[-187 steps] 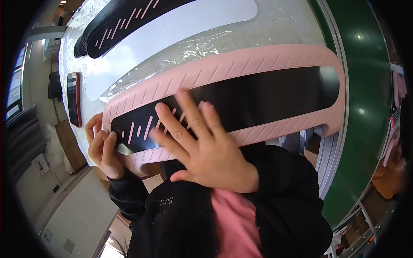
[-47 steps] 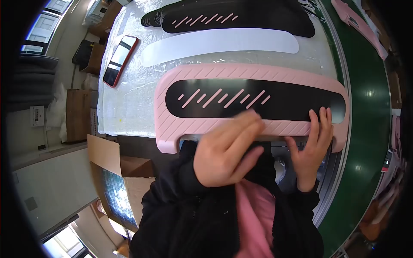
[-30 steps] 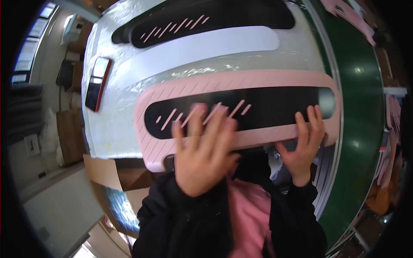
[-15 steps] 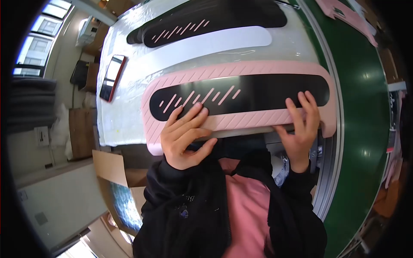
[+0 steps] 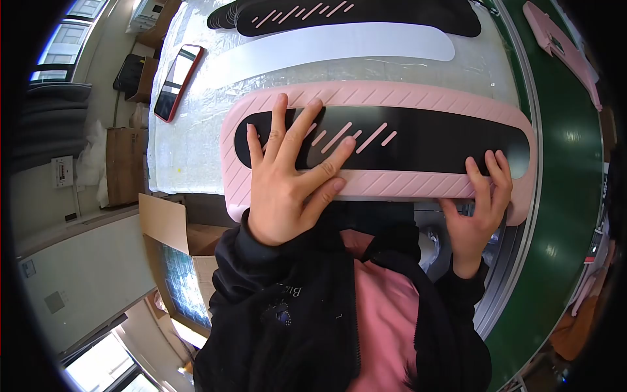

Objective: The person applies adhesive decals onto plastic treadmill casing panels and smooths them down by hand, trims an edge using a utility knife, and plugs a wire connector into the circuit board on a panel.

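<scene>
A long pink plastic board (image 5: 418, 186) with slanted grooves and short legs at its ends lies across the near side of the work surface. Set into its top is a black strip (image 5: 431, 137) with slanted pink slots. My left hand (image 5: 284, 176) lies over the strip's left part, fingers spread and covering some slots. At the right end, my right hand (image 5: 480, 202) grips the board's near edge, with fingertips on the strip and the thumb at the edge below. Beyond the board are a white curved sheet (image 5: 353, 52) and a stack of black strips (image 5: 405, 14).
A red-edged phone (image 5: 178, 83) rests on the plastic-wrapped work surface (image 5: 196, 153). An open cardboard box (image 5: 164, 222) stands at the lower left. To the right runs a green belt-like surface (image 5: 555, 196) behind a metal rail, with another pink part (image 5: 562, 49) on it.
My left hand has spread its fingers and reached farther over the strip. My right hand keeps its hold at the right end. The view has shifted, moving the board slightly right in the picture.
</scene>
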Tool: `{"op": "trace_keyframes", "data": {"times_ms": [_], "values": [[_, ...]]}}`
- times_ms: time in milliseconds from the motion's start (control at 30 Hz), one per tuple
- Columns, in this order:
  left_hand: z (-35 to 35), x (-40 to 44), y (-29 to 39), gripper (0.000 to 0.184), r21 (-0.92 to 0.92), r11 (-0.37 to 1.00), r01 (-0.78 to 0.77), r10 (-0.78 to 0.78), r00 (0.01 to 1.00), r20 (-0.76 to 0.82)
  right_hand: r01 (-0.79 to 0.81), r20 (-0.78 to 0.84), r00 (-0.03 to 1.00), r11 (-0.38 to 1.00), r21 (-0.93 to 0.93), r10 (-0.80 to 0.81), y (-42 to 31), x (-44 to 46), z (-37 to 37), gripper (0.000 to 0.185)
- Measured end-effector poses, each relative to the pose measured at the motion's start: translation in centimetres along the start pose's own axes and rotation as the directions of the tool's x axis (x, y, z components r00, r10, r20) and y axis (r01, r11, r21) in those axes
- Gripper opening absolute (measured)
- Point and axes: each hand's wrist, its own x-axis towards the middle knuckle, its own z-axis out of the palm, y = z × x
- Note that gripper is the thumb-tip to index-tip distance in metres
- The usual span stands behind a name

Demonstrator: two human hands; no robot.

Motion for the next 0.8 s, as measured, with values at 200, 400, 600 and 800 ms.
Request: {"op": "trace_keyframes", "data": {"times_ms": [200,400,600,800], "values": [[0.8,-0.4,-0.2,0.049,-0.238,0.963,0.126,-0.162,0.978,-0.135,0.016,-0.003,1.0,1.0,-0.01,-0.016,0.0,-0.1,0.2,0.071],[1.9,0.5,1.2,0.038,-0.062,0.953,0.297,-0.303,0.931,-0.203,0.015,0.012,1.0,1.0,0.014,-0.015,0.1,-0.1,0.2,0.07],[1.0,-0.1,0.2,0.037,-0.195,0.965,0.177,-0.219,0.95,-0.222,0.003,0.042,0.999,1.0,-0.004,-0.003,0.2,-0.2,0.0,0.07],[1.8,-1.0,-0.3,0.035,-0.464,0.879,0.111,-0.266,0.921,-0.284,0.021,0.061,0.998,0.999,-0.029,-0.019,0.3,-0.1,0.1,0.067]]}}
